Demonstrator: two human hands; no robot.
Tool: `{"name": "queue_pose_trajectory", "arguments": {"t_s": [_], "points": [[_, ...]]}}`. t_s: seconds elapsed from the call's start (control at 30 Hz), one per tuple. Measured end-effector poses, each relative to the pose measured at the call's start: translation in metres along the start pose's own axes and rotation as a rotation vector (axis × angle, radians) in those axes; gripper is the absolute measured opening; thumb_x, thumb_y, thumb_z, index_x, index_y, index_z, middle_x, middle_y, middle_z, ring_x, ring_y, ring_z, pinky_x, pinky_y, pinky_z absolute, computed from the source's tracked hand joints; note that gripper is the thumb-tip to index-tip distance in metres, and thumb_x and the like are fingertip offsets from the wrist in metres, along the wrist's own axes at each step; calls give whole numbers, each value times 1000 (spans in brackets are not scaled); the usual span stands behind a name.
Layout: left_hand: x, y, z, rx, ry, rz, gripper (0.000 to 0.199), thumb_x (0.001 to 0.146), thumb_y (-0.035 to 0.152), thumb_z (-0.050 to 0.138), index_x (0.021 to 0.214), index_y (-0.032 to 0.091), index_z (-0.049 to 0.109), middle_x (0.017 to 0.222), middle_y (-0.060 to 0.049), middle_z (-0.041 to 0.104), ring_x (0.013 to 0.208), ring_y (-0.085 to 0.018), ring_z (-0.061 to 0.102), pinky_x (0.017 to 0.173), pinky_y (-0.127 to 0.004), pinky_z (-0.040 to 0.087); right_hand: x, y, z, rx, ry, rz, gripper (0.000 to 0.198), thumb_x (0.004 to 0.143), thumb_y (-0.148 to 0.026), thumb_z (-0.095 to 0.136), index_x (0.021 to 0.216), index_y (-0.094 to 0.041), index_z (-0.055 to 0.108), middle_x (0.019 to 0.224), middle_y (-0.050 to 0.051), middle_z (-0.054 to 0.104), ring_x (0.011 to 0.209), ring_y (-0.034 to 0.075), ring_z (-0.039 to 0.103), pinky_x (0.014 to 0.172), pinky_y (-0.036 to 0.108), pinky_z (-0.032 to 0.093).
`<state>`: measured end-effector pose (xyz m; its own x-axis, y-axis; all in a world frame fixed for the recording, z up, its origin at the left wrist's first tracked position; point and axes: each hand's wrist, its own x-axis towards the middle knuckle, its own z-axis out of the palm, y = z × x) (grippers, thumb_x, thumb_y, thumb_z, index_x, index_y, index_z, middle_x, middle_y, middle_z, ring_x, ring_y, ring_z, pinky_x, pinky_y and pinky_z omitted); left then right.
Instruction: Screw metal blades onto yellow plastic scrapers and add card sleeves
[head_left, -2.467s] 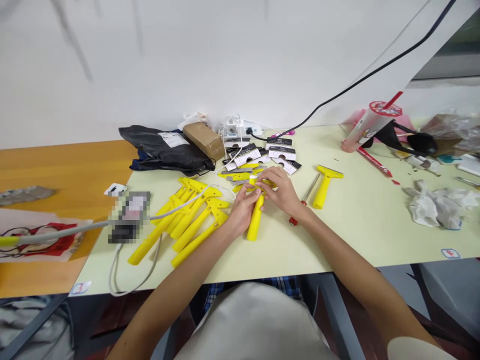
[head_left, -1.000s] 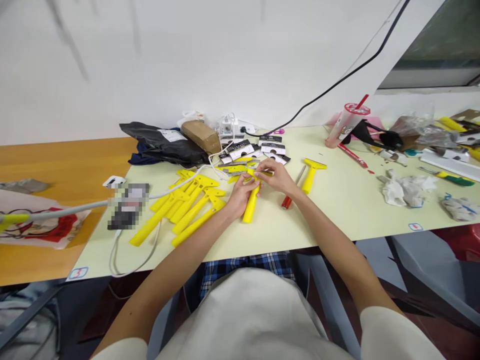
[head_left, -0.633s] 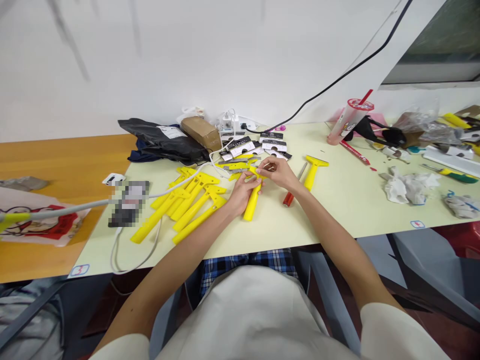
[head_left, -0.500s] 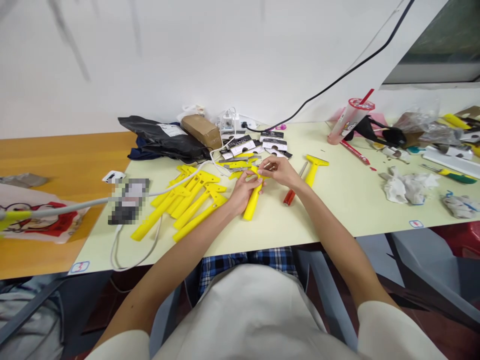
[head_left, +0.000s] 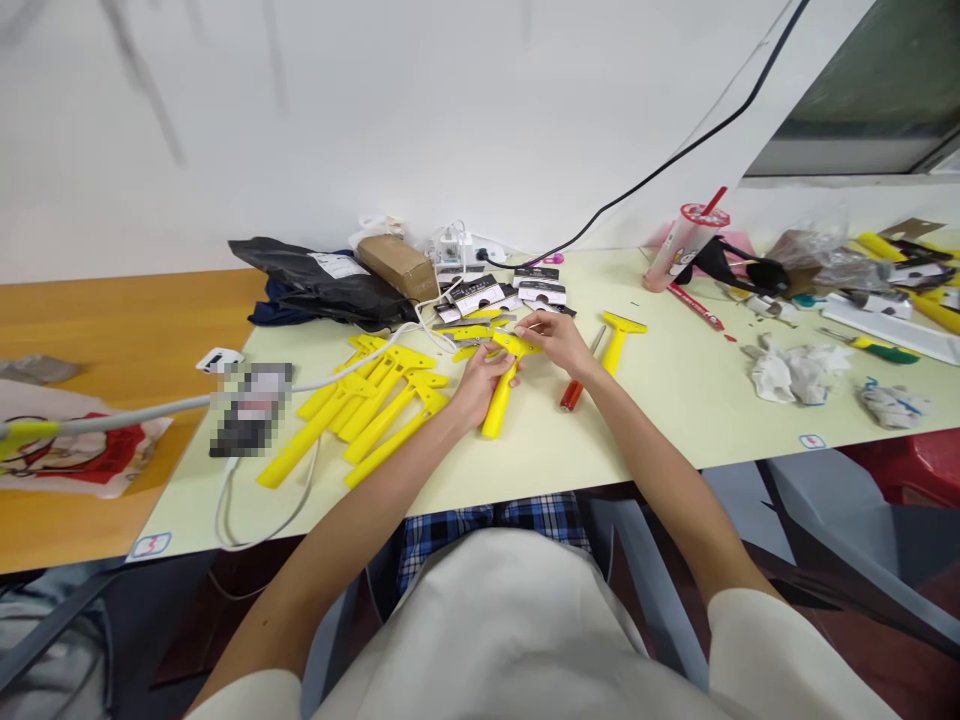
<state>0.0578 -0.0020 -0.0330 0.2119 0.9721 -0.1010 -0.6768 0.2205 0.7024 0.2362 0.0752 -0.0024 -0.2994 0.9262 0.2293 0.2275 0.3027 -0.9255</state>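
Observation:
My left hand (head_left: 480, 385) is closed around the neck of a yellow scraper (head_left: 498, 402), its handle pointing down toward me and its wide head up. At that head the fingers of my right hand (head_left: 551, 338) are pinched together; whatever small thing is between them is hidden. Just right of my hands lies a red-handled screwdriver (head_left: 573, 392), and beside it another yellow scraper (head_left: 616, 340). Several yellow scraper handles (head_left: 390, 395) lie in a pile to the left. Beyond my hands are loose metal blades and yellow parts (head_left: 472, 330).
Black-and-white cards (head_left: 480, 295), a cardboard box (head_left: 396, 265) and a black plastic bag (head_left: 322, 280) sit along the wall. A white cable (head_left: 337, 378) crosses the pile. At right stand a drink cup (head_left: 684, 245), crumpled tissues (head_left: 802, 370) and a green-handled screwdriver (head_left: 877, 345).
The scraper's head has turned so its flat face shows more, and my right fingers have shifted slightly off its middle. The whole view has moved a little.

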Motion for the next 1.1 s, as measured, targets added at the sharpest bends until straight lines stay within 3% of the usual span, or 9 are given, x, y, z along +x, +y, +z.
{"name": "queue_pose_trajectory", "arguments": {"t_s": [0.13,0.27,0.4,0.5,0.67,0.77,0.87,1.03,1.1], "points": [[0,1,1,-8,4,20,48,73,15,92,101,22,53,103,-3,66,88,-16,69,63,-24,47,4,5,-15,-171,98,-154,36,96,-55,71,104,-21,76,109,10,79,95,24,72,87,39,59],[-1,4,1,-33,38,23,49,72,15,91,99,22,51,102,-2,65,88,-17,70,61,-24,46,-17,3,-44,-429,154,-233,23,103,-36,59,112,-21,74,114,12,77,99,27,74,92,44,61],[-1,7,1,-57,53,22,50,71,15,90,101,23,51,101,-2,64,88,-17,70,60,-23,45,-65,-9,-74,-926,-81,-332,51,92,-1,45,131,-17,74,132,18,73,120,34,71,102,54,58],[-1,8,2,-70,37,27,51,70,14,90,102,23,51,101,-1,64,87,-16,70,59,-23,44,-98,-20,-83,-1176,-282,-413,69,86,9,46,144,-18,70,152,20,65,140,37,63,111,57,53],[-3,7,3,-63,28,30,50,72,14,89,102,23,50,101,-1,64,86,-16,70,59,-22,45,-120,-31,-69,-1214,-503,-619,49,103,-2,51,146,-18,69,143,19,72,139,32,66,113,53,56],[-3,9,2,-70,21,33,51,72,14,88,103,24,49,98,0,64,86,-16,70,59,-22,46,-116,-31,-61,-1156,-548,-701,40,111,-11,43,140,-18,71,135,19,75,132,31,70,107,52,59],[-2,11,0,-87,54,47,50,73,15,88,102,24,49,98,0,64,86,-15,71,60,-22,46,-104,-37,-59,-1032,-414,-657,42,113,-15,37,140,-21,68,135,19,73,129,31,69,107,53,60],[5,14,-6,-112,159,57,46,74,11,85,101,22,50,100,-2,66,89,-17,73,60,-24,48,-52,-78,-48,-519,231,-703,49,112,-35,53,160,-31,43,131,16,69,119,32,73,105,57,62],[8,15,-8,-109,187,54,45,75,10,84,100,22,49,102,-3,68,88,-17,73,61,-24,48,-26,-97,-36,-326,377,-739,57,112,-44,53,165,-37,33,145,14,58,114,29,75,97,50,66]]}}
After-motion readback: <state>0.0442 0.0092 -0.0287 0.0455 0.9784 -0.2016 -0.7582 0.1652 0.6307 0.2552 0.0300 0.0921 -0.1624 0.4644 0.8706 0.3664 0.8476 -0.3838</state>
